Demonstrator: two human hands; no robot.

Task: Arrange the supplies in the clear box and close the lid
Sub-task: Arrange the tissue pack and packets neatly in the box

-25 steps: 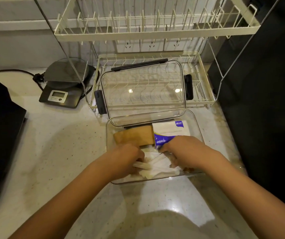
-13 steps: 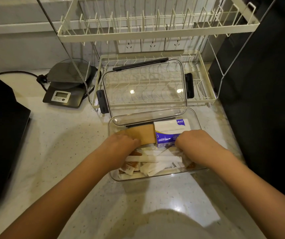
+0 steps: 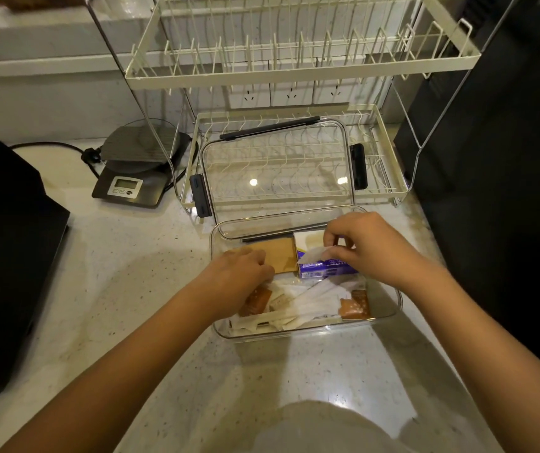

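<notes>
Pinching flat white packet, right hand

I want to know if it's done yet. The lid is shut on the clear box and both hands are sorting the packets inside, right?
Not quite. The head view shows the lid open, tipped back against the rack, not shut. The rest holds: the left hand and right hand are both in the clear box, sorting packets.
</notes>
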